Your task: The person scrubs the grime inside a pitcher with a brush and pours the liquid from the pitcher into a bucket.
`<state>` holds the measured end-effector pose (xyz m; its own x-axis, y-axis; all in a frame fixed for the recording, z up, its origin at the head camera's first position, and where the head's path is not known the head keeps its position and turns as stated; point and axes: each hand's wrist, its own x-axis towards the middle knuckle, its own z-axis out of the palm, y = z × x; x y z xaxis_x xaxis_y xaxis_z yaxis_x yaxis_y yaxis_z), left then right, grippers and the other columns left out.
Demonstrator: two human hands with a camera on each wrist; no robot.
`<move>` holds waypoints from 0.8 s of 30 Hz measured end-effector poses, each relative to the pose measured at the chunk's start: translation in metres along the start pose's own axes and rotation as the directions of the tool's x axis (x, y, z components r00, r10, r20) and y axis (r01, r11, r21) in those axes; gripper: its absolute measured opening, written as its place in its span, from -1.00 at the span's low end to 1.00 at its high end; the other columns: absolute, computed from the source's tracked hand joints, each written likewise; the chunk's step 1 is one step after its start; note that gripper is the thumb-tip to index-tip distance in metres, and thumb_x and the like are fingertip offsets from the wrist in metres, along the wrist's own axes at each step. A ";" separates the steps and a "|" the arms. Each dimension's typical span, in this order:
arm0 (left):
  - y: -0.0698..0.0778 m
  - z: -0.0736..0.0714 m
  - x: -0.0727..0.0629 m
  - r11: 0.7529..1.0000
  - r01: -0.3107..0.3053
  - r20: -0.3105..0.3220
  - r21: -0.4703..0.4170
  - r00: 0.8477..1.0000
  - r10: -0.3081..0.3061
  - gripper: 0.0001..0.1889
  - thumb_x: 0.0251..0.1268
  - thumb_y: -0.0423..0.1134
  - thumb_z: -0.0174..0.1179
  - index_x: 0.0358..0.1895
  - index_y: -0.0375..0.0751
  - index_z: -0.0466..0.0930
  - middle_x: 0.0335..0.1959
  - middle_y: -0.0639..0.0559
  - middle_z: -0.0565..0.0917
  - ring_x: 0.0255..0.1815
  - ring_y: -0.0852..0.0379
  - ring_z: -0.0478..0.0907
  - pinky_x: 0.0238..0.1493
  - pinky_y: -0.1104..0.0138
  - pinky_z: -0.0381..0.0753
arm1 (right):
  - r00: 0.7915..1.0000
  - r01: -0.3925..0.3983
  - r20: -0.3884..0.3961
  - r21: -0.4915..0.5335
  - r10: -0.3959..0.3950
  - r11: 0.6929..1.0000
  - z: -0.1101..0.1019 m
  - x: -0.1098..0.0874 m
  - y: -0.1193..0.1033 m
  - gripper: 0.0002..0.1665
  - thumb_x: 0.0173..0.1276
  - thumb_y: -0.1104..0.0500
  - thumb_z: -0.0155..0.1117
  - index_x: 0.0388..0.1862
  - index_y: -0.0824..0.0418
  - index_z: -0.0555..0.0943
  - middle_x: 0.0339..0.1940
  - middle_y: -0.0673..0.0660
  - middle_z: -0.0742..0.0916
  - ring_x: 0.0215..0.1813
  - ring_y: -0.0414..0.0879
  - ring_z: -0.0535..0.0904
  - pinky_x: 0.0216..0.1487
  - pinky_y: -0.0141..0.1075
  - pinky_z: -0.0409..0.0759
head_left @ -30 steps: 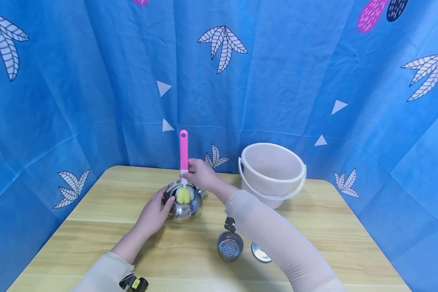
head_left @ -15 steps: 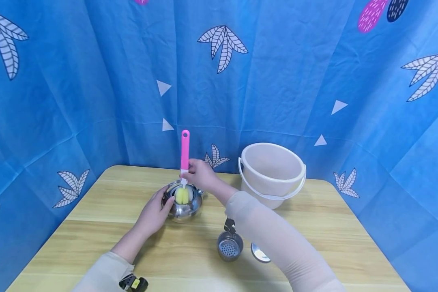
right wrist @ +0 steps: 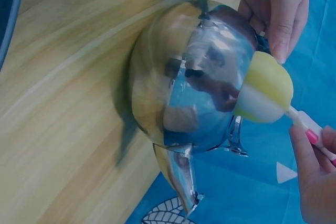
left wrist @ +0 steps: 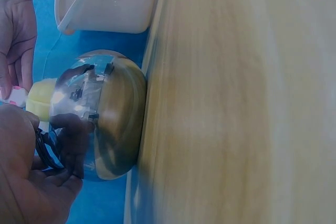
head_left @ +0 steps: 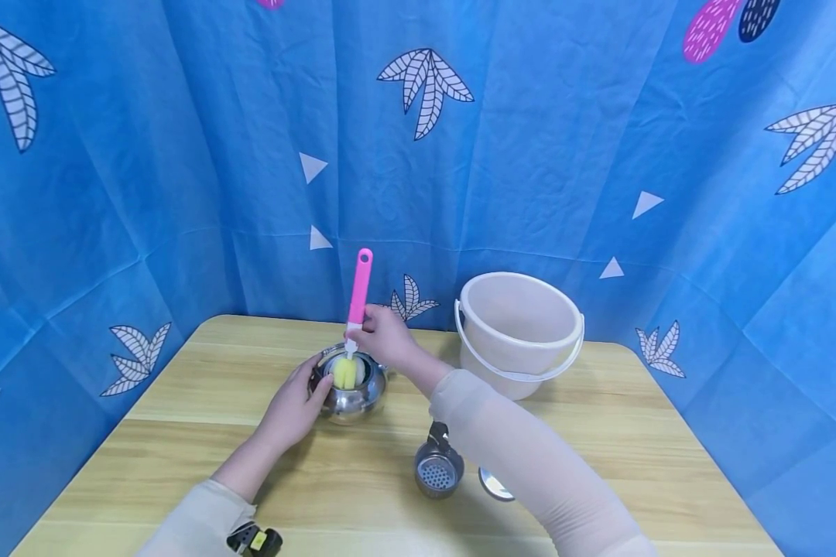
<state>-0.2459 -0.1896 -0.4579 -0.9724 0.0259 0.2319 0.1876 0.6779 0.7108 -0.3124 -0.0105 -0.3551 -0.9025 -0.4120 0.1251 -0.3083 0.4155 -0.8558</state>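
Observation:
A shiny steel teapot (head_left: 354,398) stands on the table, its open mouth facing up; the right wrist view shows its spout (right wrist: 181,177). My left hand (head_left: 298,402) grips the pot's left side, thumb at the rim. My right hand (head_left: 388,336) pinches the white neck of a sponge brush (head_left: 360,286) with a pink handle. The brush's yellow and white sponge head (right wrist: 265,87) sits partly inside the mouth, its lower part hidden, and the handle leans to the right.
A white bucket (head_left: 488,360) with a swing handle stands at the back right. A perforated steel strainer basket (head_left: 437,473) lies nearer the front, beside a round steel lid (head_left: 493,486) partly covered by my right sleeve. A blue curtain (head_left: 418,193) hangs behind the wooden table (head_left: 334,495).
The pink handle has tipped from nearly upright toward the right, while the sponge head has shifted slightly left in the mouth. My left hand and the teapot have stayed in place.

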 end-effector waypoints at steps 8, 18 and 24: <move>0.000 0.000 -0.001 1.000 -0.007 -0.005 0.000 1.000 0.007 -0.28 0.61 0.11 -0.13 0.54 -0.40 0.08 0.47 -0.45 0.23 0.45 -0.40 0.22 0.44 -0.17 0.22 | 0.999 -0.017 -0.039 0.040 0.018 0.999 0.004 0.000 0.004 -0.70 0.41 0.30 0.30 0.09 0.31 0.58 -0.17 0.19 0.79 -0.19 -0.08 0.75 -0.21 -0.39 0.73; 0.000 0.000 0.000 1.000 -0.010 -0.007 0.001 1.000 0.010 -0.27 0.61 0.12 -0.14 0.54 -0.40 0.08 0.48 -0.44 0.22 0.45 -0.39 0.22 0.44 -0.18 0.21 | 0.995 0.004 -0.099 0.064 0.002 0.998 0.009 -0.004 0.007 -0.71 0.41 0.29 0.31 0.08 0.29 0.58 -0.11 0.21 0.78 -0.14 -0.05 0.76 -0.19 -0.38 0.73; 0.001 0.000 0.000 1.000 -0.007 -0.004 -0.002 1.000 0.007 -0.28 0.61 0.11 -0.13 0.53 -0.41 0.09 0.47 -0.44 0.23 0.45 -0.39 0.22 0.43 -0.18 0.22 | 0.991 0.034 -0.132 0.047 -0.028 0.998 0.012 -0.007 0.010 -0.73 0.42 0.26 0.31 0.06 0.27 0.57 -0.10 0.17 0.78 -0.08 -0.07 0.75 -0.15 -0.39 0.72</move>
<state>-0.2451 -0.1891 -0.4568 -0.9704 0.0273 0.2398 0.1945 0.6766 0.7102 -0.3056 -0.0127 -0.3707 -0.9256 -0.3122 0.2141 -0.3243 0.3623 -0.8738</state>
